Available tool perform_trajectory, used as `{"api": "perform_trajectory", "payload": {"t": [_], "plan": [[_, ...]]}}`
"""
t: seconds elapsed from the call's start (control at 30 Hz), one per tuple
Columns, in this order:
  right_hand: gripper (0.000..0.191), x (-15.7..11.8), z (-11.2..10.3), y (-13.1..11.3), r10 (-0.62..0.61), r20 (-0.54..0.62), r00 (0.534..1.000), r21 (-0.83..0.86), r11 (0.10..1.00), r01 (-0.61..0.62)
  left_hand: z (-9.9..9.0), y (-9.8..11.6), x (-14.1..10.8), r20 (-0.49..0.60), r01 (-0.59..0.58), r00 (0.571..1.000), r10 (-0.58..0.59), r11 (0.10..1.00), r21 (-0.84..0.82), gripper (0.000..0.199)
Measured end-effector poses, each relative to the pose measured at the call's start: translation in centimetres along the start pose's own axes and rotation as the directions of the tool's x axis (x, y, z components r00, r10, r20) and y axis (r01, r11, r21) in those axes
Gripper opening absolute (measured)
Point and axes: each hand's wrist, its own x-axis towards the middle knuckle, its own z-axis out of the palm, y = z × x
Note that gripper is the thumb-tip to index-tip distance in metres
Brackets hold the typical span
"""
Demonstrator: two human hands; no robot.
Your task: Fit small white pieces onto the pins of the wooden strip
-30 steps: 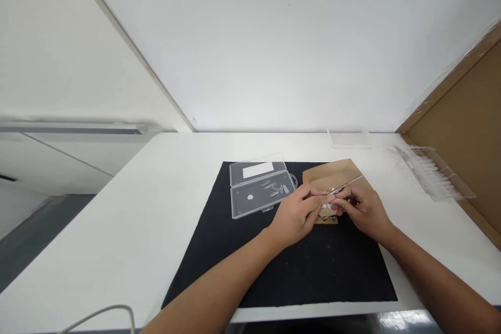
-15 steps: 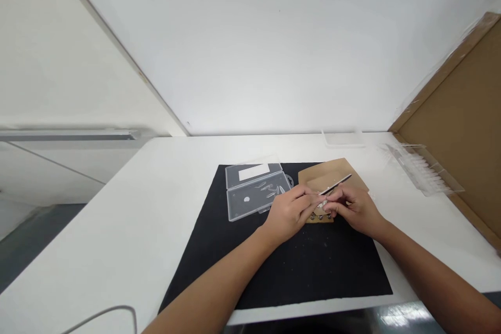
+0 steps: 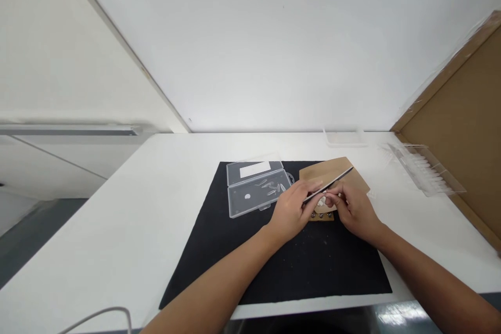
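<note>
Right now, through the head camera, I have my left hand (image 3: 291, 209) around a thin, flat black-and-white stick (image 3: 340, 178), its grip holding it between thumb and fingers so that one end slants up and away to the right. My right hand (image 3: 355, 211) is just beside it, thumb and forefinger near each other; I cannot tell whether that grip is closed on anything. The stick is above a tan paper sheet (image 3: 319, 170) at the far right corner of a black rectangular mat (image 3: 289, 276). Small white bits (image 3: 322, 202) show by my right hand, and a tan strip (image 3: 325, 218) with shiny round metallic pieces (image 3: 329, 214) peeks out nearer me. To the left, an open translucent plastic case (image 3: 237, 203) has a white rectangular label (image 3: 254, 169) in its far half, clear almond-shaped pieces (image 3: 282, 187) and a white round spot (image 3: 247, 196) in its near half. On the white desk (image 3: 172, 182), a shallow clear tray (image 3: 344, 139) sits at the far edge, and slender white pieces in clear plastic (image 3: 428, 171) lie near a brown cardboard panel (image 3: 462, 99)
</note>
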Motion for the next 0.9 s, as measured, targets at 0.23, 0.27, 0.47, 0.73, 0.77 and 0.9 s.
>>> {"api": "perform_trajectory", "payload": {"t": [0.23,0.27,0.47,0.73,0.77,0.9], "plan": [[0.029,0.5,-0.5,0.6,-0.037,-0.122,0.992,-0.221,0.975,0.009,-0.2,0.4,0.5,-0.061,0.132,0.988,-0.14,0.983,-0.124,0.015],[0.028,0.5,-0.6,0.5,-0.049,-0.131,0.99,-0.238,0.971,0.017,-0.2,0.5,0.5,-0.071,0.165,0.982,-0.177,0.975,-0.148,0.015],[0.026,0.8,-0.4,0.0,-0.061,-0.159,0.985,-0.27,0.963,0.016,0.0,0.8,0.5,-0.082,0.262,0.957,-0.278,0.95,-0.168,0.014],[0.026,0.8,0.6,-0.1,-0.04,-0.114,0.993,-0.269,0.963,0.008,-0.2,1.1,0.4,-0.077,0.233,0.968,-0.238,0.97,-0.062,0.014],[0.027,0.8,0.7,0.0,-0.042,-0.115,0.992,-0.278,0.96,0.008,-0.1,1.1,0.4,-0.073,0.236,0.968,-0.24,0.97,-0.056,0.014],[0.028,0.9,0.8,0.1,-0.041,-0.155,0.987,-0.297,0.955,-0.007,0.0,0.9,0.2,-0.051,0.268,0.961,-0.271,0.962,-0.051,0.013]]}}
